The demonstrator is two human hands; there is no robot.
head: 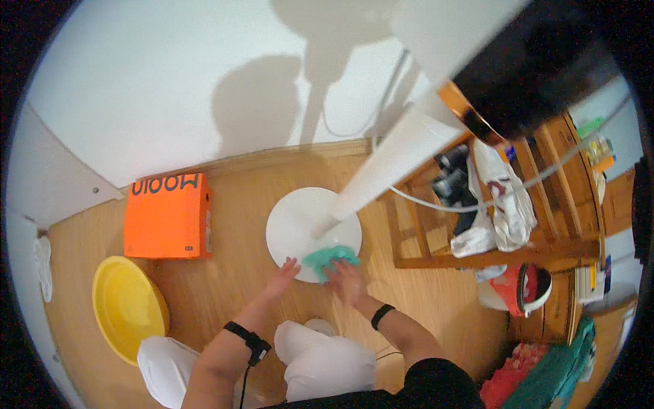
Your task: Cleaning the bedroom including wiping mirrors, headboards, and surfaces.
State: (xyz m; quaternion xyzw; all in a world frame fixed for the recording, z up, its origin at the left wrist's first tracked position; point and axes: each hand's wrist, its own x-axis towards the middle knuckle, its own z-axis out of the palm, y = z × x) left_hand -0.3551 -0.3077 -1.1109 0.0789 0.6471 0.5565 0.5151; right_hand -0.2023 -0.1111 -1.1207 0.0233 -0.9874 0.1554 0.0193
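Observation:
My right hand [347, 280] presses a green cloth [329, 258] against the front right of a round white base [288, 225] on the floor. Fingers and cloth are slightly blurred. From the base a thick white pole [383, 163] rises, leaning up and right in this view. At the base's front left edge is my left hand [283, 278], its fingers apart and nothing in it; whether it touches the rim I cannot tell. Black bands circle both forearms, and a cable hangs from the left one.
An orange box [163, 220] with printing and a yellow plastic basin [125, 307] stand to the left. On the right, a wooden chair [495, 258] holds white and dark clothing [506, 220]. A grey cable [449, 208] loops across it. A bin [536, 291] sits behind the chair.

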